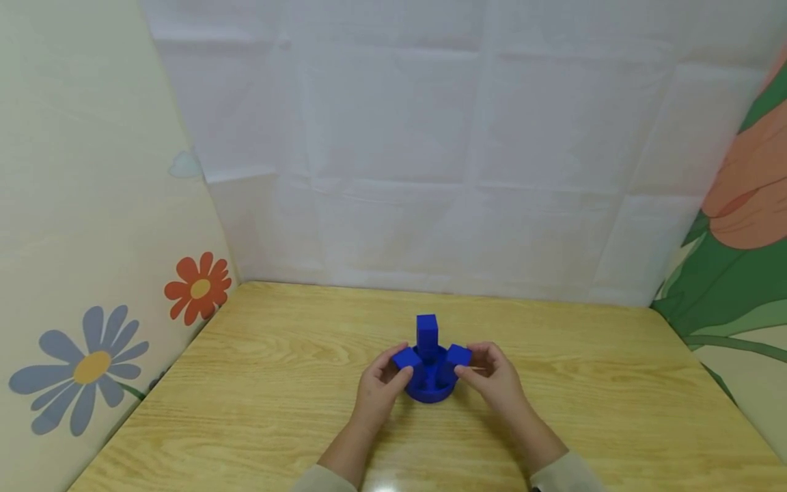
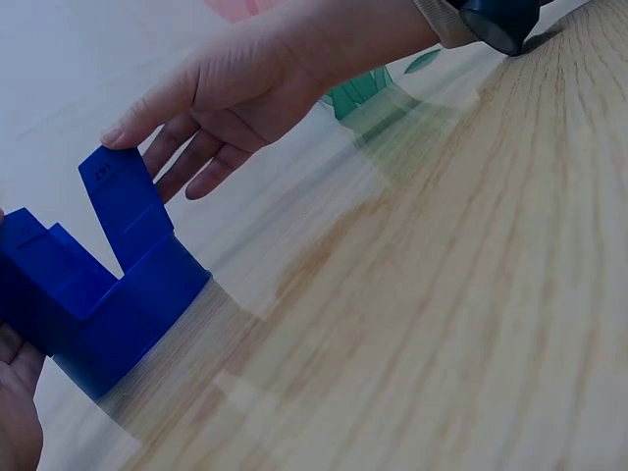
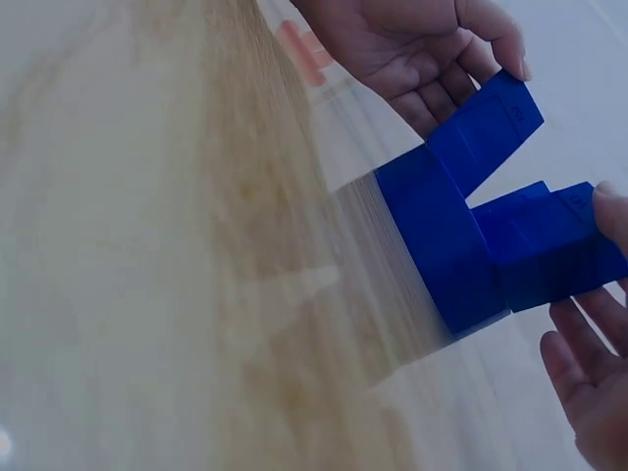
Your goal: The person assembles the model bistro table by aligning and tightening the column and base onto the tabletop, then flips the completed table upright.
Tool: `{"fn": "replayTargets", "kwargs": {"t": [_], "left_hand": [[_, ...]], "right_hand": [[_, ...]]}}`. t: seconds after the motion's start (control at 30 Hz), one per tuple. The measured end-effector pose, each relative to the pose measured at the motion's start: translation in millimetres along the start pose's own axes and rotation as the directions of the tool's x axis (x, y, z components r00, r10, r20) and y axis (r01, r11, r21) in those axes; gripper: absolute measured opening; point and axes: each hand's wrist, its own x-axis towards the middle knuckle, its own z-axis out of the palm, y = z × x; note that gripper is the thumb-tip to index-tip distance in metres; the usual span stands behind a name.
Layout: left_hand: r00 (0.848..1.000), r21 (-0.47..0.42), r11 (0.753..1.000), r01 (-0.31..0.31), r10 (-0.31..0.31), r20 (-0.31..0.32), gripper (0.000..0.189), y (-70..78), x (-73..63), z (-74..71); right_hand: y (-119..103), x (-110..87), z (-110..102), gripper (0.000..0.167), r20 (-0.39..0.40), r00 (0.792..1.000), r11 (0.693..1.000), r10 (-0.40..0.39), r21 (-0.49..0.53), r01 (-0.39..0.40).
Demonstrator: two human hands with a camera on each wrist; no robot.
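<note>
A round blue plastic base (image 1: pixel 430 395) with three upright blue blocks stands on the wooden table. The back block (image 1: pixel 427 333) rises straight up, untouched by either hand. My left hand (image 1: pixel 376 391) pinches the left block (image 1: pixel 407 358) between thumb and fingers. On the other side, my right hand (image 1: pixel 499 384) holds the right block (image 1: pixel 458 355) the same way. Both held blocks lean outward from the base in the wrist views. Small markings, too small to read, show on the right block (image 2: pixel 126 201) in the left wrist view.
The wood-grain table (image 1: pixel 277 383) reaches back to a creased white sheet (image 1: pixel 393 137). Flower-printed panels flank it, with a red flower (image 1: pixel 198 288) at left and green leaves (image 1: pixel 725 294) at right. A dark device (image 2: pixel 500 22) sits by the right sleeve.
</note>
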Motion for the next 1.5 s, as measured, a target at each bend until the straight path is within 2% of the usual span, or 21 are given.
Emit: {"fn": "replayTargets", "kwargs": {"t": [0.13, 0.33, 0.57, 0.87, 1.27, 1.5], "left_hand": [[1.000, 0.004, 1.000, 0.010, -0.010, -0.004, 0.043, 1.0, 0.1, 0.2], [1.000, 0.008, 1.000, 0.026, -0.026, -0.009, 0.043, 0.2, 0.6, 0.1], [0.999, -0.006, 0.999, 0.044, -0.044, -0.008, 0.044, -0.2, 0.6, 0.2], [0.998, -0.012, 0.998, 0.058, -0.058, -0.012, 0.044, 3.4, 0.9, 2.6], [0.998, -0.003, 0.998, 0.061, -0.061, -0.019, 0.043, 4.3, 1.4, 2.5], [0.999, 0.016, 0.999, 0.052, -0.052, -0.013, 0.043, 2.0, 0.8, 1.3]], "right_hand": [[0.4, -3.0, 2.9, 0.038, -0.024, 0.999, 1.000, -0.027, -0.006, 0.027], [1.0, -6.5, 10.1, 0.040, -0.074, 0.997, 1.000, -0.013, -0.003, 0.013], [0.1, -8.9, 22.0, 0.042, -0.166, 0.986, 1.000, 0.001, 0.011, 0.001], [-0.7, -11.8, 26.3, 0.041, -0.222, 0.975, 0.999, -0.031, 0.023, 0.037], [-3.0, -14.6, 31.4, 0.040, -0.255, 0.966, 0.999, -0.033, -0.022, 0.028], [2.7, -11.7, 29.5, 0.048, -0.183, 0.983, 1.000, -0.009, 0.027, 0.014]]}}
